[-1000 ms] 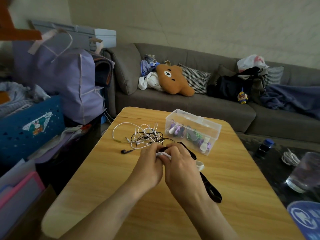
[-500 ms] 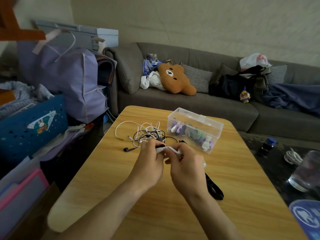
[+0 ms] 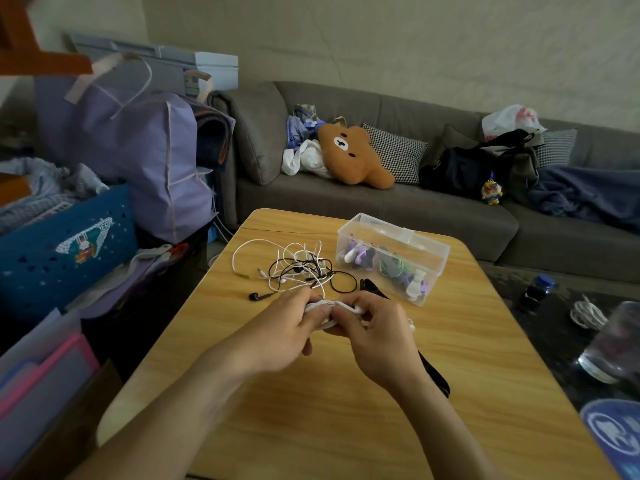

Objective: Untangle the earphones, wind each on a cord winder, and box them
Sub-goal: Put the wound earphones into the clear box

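Observation:
Over the middle of the wooden table [image 3: 346,427], my left hand [image 3: 280,334] and my right hand [image 3: 377,337] both pinch a bundle of white earphone cord [image 3: 330,306] held between them. A white earbud [image 3: 411,325] peeks out past my right hand. Beyond the hands lies a tangle of white and black earphones [image 3: 298,266], with a black earbud [image 3: 256,296] at its near left. To the right stands a clear plastic box [image 3: 393,258] holding several wound earphones in purple, green and white. Whether a cord winder sits inside the bundle is hidden by my fingers.
A black strap [image 3: 433,372] lies on the table under my right wrist. A grey sofa [image 3: 381,202] with cushions and bags runs behind. Purple bags and a blue crate [image 3: 65,247] crowd the left. A glass jar [image 3: 616,344] and coiled white cable [image 3: 587,313] sit on the dark table at right.
My hands have drawn slightly apart and shifted their hold on the white cord bundle; it now stretches between them. The tangle and box have not moved.

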